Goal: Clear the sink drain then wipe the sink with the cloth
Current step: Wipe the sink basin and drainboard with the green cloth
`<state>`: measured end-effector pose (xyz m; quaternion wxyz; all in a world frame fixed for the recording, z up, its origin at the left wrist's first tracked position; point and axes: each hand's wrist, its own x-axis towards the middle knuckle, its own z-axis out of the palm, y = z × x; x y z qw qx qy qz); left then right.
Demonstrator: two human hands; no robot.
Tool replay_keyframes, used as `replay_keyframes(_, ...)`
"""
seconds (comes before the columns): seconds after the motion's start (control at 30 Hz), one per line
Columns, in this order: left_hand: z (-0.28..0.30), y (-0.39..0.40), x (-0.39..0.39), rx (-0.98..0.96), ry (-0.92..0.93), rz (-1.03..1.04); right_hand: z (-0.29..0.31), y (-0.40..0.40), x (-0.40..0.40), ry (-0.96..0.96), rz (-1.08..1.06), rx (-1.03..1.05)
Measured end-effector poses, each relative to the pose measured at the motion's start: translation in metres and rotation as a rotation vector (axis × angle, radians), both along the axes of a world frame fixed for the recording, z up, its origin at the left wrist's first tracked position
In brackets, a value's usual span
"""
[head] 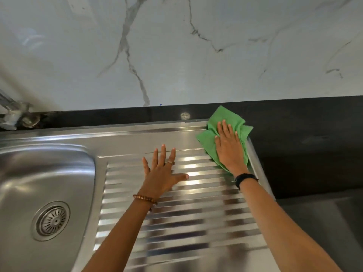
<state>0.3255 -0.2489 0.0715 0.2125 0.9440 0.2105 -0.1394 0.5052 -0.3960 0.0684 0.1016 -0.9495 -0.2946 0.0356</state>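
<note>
A steel sink [84,138] fills the lower left, with a round drain strainer [51,221] in its bowl and a ribbed drainboard [188,216] to the right. A green cloth [224,118] lies on the drainboard's far right corner, partly over the black counter. My right hand [228,148] presses flat on the cloth, fingers together and pointing away. My left hand [163,171] rests flat on the drainboard's ribs with fingers spread and nothing in it. No debris shows on the strainer.
A black counter [306,146] runs behind and to the right of the sink. A marble wall [176,52] rises behind it. The base of a metal tap [17,116] sits at the far left by the wall.
</note>
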Motion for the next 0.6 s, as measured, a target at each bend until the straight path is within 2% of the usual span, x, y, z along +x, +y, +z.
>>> replay_keyframes(0.1, 0.001, 0.002, 0.001, -0.005, 0.036, 0.002, 0.002, 0.01, -0.017, -0.009, -0.049, -0.005)
replay_keyframes(0.27, -0.002, 0.001, 0.004, 0.023, 0.071, 0.045, -0.001, 0.039, -0.066, 0.019, 0.271, -0.014)
replay_keyframes(0.37, -0.002, 0.003, 0.003, 0.032, 0.078, 0.052, 0.001, 0.034, -0.053, -0.007, 0.346, -0.055)
replay_keyframes(0.6, 0.004, 0.003, 0.003, 0.023, 0.08, 0.009, 0.01, -0.029, -0.009, -0.091, -0.015, -0.14)
